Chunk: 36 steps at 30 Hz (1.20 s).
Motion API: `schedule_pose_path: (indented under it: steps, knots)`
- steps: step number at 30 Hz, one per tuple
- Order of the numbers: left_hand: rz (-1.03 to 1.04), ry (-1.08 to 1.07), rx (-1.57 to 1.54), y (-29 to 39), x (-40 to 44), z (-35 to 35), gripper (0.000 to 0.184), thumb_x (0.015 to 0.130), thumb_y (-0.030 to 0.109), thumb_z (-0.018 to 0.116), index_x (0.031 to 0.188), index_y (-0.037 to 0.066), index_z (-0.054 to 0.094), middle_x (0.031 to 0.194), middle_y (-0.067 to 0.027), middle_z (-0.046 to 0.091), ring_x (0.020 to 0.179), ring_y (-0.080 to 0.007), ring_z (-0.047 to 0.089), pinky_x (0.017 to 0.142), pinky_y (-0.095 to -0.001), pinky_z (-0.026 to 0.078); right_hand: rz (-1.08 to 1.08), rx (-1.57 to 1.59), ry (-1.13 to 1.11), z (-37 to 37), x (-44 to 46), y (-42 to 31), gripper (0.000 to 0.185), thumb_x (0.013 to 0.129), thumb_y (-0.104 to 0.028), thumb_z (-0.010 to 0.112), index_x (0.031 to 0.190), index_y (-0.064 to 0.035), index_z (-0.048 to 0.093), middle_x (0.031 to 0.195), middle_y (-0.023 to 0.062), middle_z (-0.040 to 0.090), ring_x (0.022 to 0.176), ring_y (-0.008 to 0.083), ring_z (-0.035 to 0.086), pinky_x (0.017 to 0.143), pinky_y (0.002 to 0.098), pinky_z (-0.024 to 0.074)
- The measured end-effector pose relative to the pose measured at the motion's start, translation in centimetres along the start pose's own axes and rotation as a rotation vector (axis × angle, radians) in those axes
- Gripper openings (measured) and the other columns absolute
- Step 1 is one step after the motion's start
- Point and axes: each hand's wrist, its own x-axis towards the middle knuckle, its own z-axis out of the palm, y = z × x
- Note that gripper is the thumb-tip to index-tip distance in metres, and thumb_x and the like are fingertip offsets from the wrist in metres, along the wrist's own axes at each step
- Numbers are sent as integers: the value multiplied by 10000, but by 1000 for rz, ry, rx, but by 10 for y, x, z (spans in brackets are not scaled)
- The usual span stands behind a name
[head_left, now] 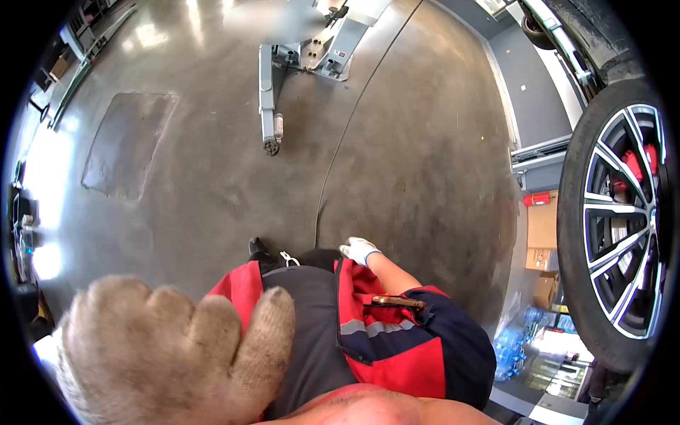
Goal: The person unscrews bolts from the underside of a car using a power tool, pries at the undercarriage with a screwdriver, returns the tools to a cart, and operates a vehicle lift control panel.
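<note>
My left hand (163, 354), in a dirty knitted work glove, is raised close to the camera at the lower left. Its fingers look curled together, and whatever lies inside them, if anything, is hidden. Lower down by my hip, my right hand (360, 250) wears a whiter glove. Its fingers are small in view, loosely bent and slightly apart, with nothing visible in them. Nearest to it is my red and navy workwear (407, 361). A slim brown-edged thing like a phone (398, 302) sticks out of the fabric. A small white looped thing (289, 259) shows at my front.
A grey lift arm (267, 95) juts across the concrete floor (418, 142) ahead, beside its post base (333, 60). A raised car's wheel (616, 227) is close on my right. Beyond it are cardboard boxes (542, 219) and plastic water bottles (511, 350).
</note>
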Motion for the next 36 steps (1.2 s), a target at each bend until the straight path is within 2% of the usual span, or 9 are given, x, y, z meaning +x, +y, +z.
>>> schedule_pose_path:
  steps: [5, 11, 15, 18, 23, 28, 31, 33, 36]
  knots:
    - [103, 46, 13, -68, 66, -25, 578, 750, 273, 715, 1296, 118, 606, 883, -37, 642, 793, -261, 658, 683, -439, 496, -24, 220, 7, -38, 38, -43, 574, 983, -506, 549, 1275, -22, 644, 1307, 237, 655, 1256, 380, 600, 1058, 453, 464]
    - [128, 77, 78, -125, 166, -38, 521, 752, 279, 722, 1238, 118, 623, 860, -41, 641, 795, -266, 658, 698, -440, 493, 28, 213, -102, -33, 158, 25, 593, 933, -549, 577, 1226, -48, 700, 1229, 232, 696, 1170, 384, 653, 994, 472, 494]
    - [76, 87, 110, -163, 231, -57, 484, 753, 284, 727, 1199, 118, 634, 845, -43, 641, 796, -270, 659, 707, -441, 491, 234, 169, -182, -120, 179, 20, 574, 924, -538, 573, 1207, -63, 724, 1258, 231, 682, 1184, 386, 647, 992, 476, 496]
    - [13, 93, 130, -194, 276, -74, 457, 754, 287, 731, 1169, 118, 643, 833, -45, 641, 797, -273, 659, 715, -442, 490, 220, 132, -256, -193, 219, 22, 622, 932, -564, 561, 1277, -61, 682, 1311, 216, 660, 1267, 387, 602, 1037, 454, 485]
    - [-89, 85, 177, -247, 331, -101, 412, 756, 292, 738, 1121, 118, 657, 814, -48, 640, 799, -278, 660, 727, -443, 487, 157, 177, 147, -321, 296, 0, 594, 965, -524, 552, 1283, -34, 660, 1331, 225, 646, 1256, 392, 603, 1052, 459, 481]
    - [-226, 119, 297, -305, 361, -124, 369, 758, 298, 744, 1072, 118, 671, 794, -51, 639, 801, -282, 661, 739, -443, 484, 72, 363, 230, -417, 328, -72, 570, 981, -514, 546, 1271, -35, 653, 1333, 207, 646, 1263, 362, 597, 1060, 444, 466]
    - [-190, 243, 377, -351, 385, -133, 345, 759, 301, 748, 1043, 118, 679, 783, -53, 639, 802, -285, 661, 747, -444, 483, 36, 356, 247, -415, 349, -94, 612, 977, -525, 527, 1349, -43, 595, 1398, 206, 604, 1321, 373, 554, 1085, 450, 453]
    - [107, 342, 348, -404, 448, -139, 250, 809, 277, 739, 942, 80, 660, 590, -45, 538, 570, -273, 597, 569, -415, 478, 126, 425, 183, -412, 346, -107, 623, 980, -521, 523, 1356, -29, 590, 1415, 238, 581, 1340, 391, 533, 1102, 465, 434]
    - [42, 168, 166, -470, 546, -150, 388, 886, 360, 720, 1068, 21, 674, 805, -164, 672, 816, -351, 681, 768, -488, 515, 315, 480, 131, -372, 341, -106, 624, 952, -504, 533, 1312, -4, 626, 1373, 271, 597, 1290, 421, 565, 1088, 481, 451]
